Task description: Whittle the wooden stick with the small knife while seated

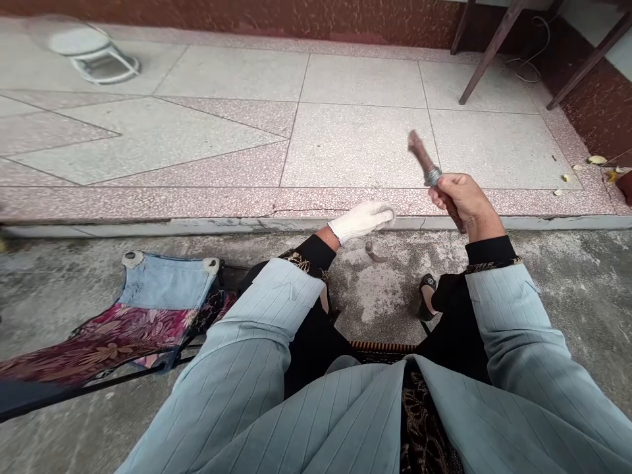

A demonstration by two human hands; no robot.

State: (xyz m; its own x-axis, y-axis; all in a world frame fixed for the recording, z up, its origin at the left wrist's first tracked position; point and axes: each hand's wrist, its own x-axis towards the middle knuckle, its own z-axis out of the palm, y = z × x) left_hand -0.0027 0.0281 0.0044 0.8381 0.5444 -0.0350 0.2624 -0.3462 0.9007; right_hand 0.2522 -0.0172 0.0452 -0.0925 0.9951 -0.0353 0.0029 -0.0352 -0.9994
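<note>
My right hand [461,201] is bare and wrapped around a brown wooden handle [421,157] with grey wire wound about its middle. The handle slants up to the left over the tiled step; its far end is slightly blurred. In a white knitted glove, my left hand [364,220] is over the step's edge with its fingers curled together. Whatever those fingers hold, if anything, is hidden. Just below the glove is a small curved grey piece [376,254], seen against the concrete; I cannot tell whether it touches the ground.
A raised tiled step [353,145] runs across in front of me. To my left is a folding chair [143,322] with floral cloth. A white stool [101,56] stands at the far left, and dark wooden legs [488,59] rise at the back right.
</note>
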